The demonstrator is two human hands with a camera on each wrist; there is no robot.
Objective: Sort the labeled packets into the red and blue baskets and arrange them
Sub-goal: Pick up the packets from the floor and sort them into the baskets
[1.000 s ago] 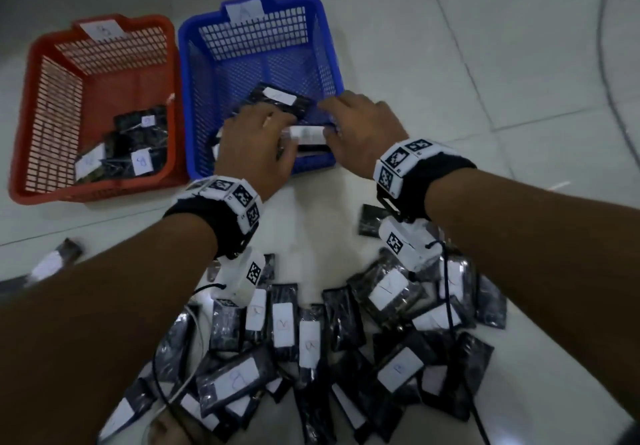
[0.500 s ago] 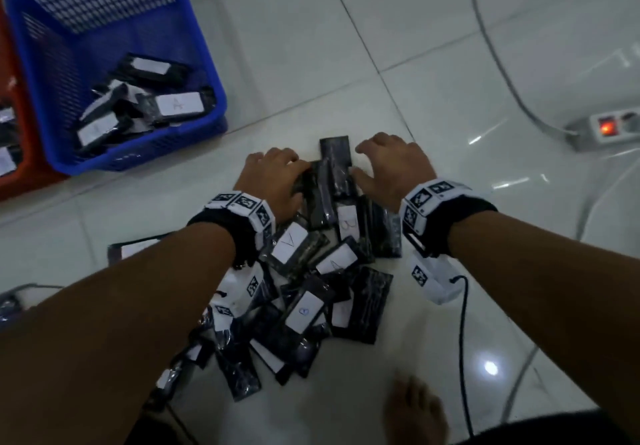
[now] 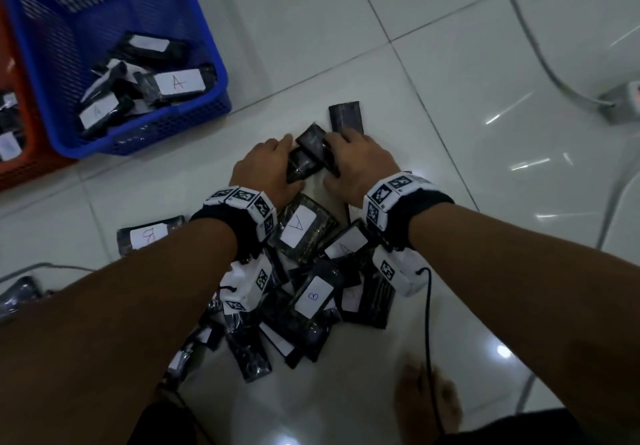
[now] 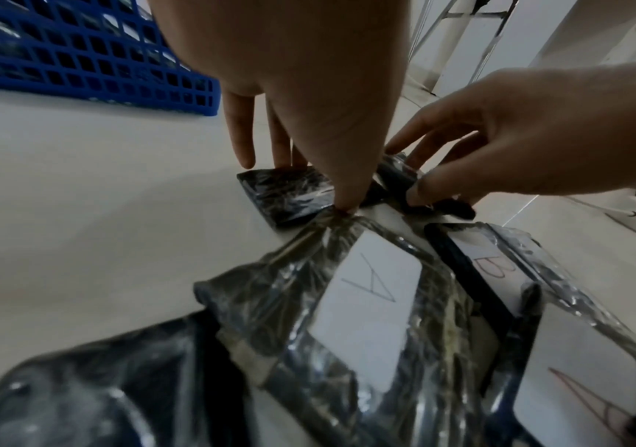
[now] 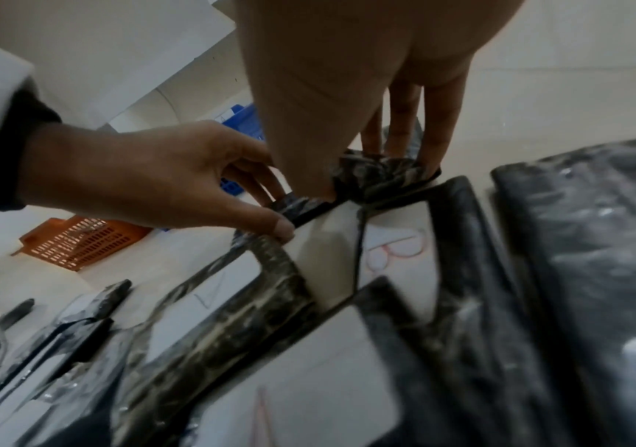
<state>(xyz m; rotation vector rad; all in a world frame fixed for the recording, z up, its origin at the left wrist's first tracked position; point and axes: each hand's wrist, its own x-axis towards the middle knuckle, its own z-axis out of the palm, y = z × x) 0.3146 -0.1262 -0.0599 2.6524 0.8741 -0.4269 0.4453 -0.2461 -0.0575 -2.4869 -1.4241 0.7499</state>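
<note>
A pile of black packets (image 3: 304, 292) with white A and B labels lies on the tiled floor. At its far end my left hand (image 3: 277, 164) pinches a black packet (image 3: 302, 167) between thumb and fingers, its label out of sight. My right hand (image 3: 337, 162) grips a second dark packet (image 3: 313, 141) right beside it. The left wrist view shows the left thumb on its packet (image 4: 289, 193). The blue basket (image 3: 156, 131) at upper left holds several packets marked A. Only a corner of the red basket (image 3: 27, 167) shows at the left edge.
One face-down packet (image 3: 346, 117) lies just beyond my hands. A B-labelled packet (image 3: 149, 235) lies apart on the left. A power strip (image 3: 623, 101) and its cables run along the right. My bare foot (image 3: 429, 399) is at the bottom, with wrist-camera cords over the pile.
A second ago both hands were inside the blue basket. They came back to the pile's far end and now each has closed on a packet there.
</note>
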